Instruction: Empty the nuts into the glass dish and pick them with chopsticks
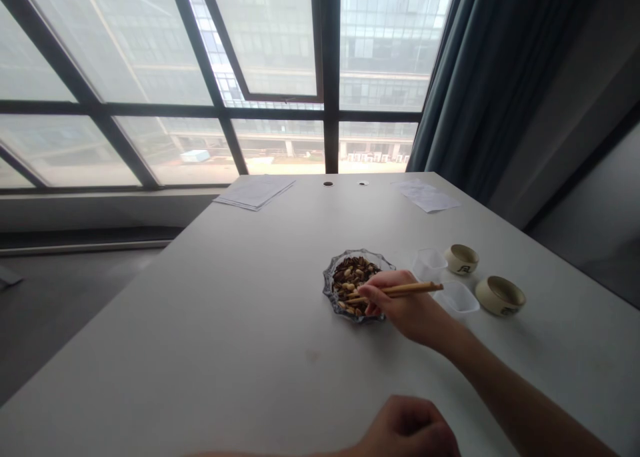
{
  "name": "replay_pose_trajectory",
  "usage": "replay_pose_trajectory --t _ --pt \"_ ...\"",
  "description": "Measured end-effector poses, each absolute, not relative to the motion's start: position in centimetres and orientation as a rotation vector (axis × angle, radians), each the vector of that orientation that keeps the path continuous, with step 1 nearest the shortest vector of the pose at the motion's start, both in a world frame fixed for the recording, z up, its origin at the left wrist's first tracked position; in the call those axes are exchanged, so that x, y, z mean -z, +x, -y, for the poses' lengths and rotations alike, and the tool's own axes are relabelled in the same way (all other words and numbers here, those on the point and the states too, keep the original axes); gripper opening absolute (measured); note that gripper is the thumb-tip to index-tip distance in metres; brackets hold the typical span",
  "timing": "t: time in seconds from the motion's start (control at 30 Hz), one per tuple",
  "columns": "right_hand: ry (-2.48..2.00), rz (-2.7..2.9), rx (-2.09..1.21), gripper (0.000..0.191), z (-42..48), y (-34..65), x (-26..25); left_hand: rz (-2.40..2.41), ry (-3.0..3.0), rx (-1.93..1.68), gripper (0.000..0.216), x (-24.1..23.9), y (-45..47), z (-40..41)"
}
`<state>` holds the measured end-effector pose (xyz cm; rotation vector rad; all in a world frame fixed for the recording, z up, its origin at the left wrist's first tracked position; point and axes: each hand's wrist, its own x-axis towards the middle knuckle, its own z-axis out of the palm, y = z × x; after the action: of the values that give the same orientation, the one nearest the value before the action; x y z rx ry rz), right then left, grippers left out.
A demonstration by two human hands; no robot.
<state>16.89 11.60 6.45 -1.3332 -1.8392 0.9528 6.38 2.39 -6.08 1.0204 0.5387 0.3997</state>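
My right hand (400,304) grips a pair of wooden chopsticks (413,288) over a scalloped glass bowl (327,290). The chopstick tips reach down among the mixed nuts and seeds (353,277) in the bowl, dark striped seeds with paler nuts between them. Whether the tips pinch a piece is too small to tell. Part of the bowl's right side lies behind my fingers. Curled into a fist, my left hand (410,427) rests near the bottom edge of the view, apart from the bowl, with nothing showing in it.
Right of the bowl stand two clear plastic cups (429,264) (457,298) and two beige ceramic bowls (462,259) (501,296) with dark markings. Paper sheets (255,192) (430,195) lie at the white table's far corners, with two small round items (327,184) (363,184) between them.
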Motion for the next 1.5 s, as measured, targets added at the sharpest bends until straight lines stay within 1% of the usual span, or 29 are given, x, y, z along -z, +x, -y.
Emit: replay_pose_trajectory --t 0.1,0.27,0.47,0.7,0.97,1.3,1.5 --pt "-1.302 1.817 -0.909 0.035 -11.6 17.0 -6.7 -0.546 1.017 -0.397 0.065 5.9 6.3 -2.4" --pt "-1.265 1.943 -0.781 0.037 -11.7 16.8 -5.9 -0.576 1.024 -0.390 0.066 5.0 6.2 -2.5" --pt "-1.244 1.907 -0.819 0.039 -11.9 16.9 -5.5 -0.566 1.044 -0.389 0.067 5.6 6.3 -2.4" --pt "-1.205 2.008 -0.700 0.039 -12.1 16.8 -5.2 -0.565 1.042 -0.385 0.069 5.5 6.3 -2.5" --pt "-1.198 1.986 -0.758 0.040 -12.2 16.8 -5.0 -0.561 1.063 -0.392 0.068 5.6 6.4 -2.5" --pt "-1.193 1.884 -0.925 0.047 -13.1 17.5 -4.3 -0.544 1.047 -0.405 0.068 5.7 6.2 -2.4" --pt "-1.161 1.693 -1.019 0.048 -13.5 17.4 -3.0 -0.527 1.057 -0.413 0.068 5.8 6.2 -2.4"
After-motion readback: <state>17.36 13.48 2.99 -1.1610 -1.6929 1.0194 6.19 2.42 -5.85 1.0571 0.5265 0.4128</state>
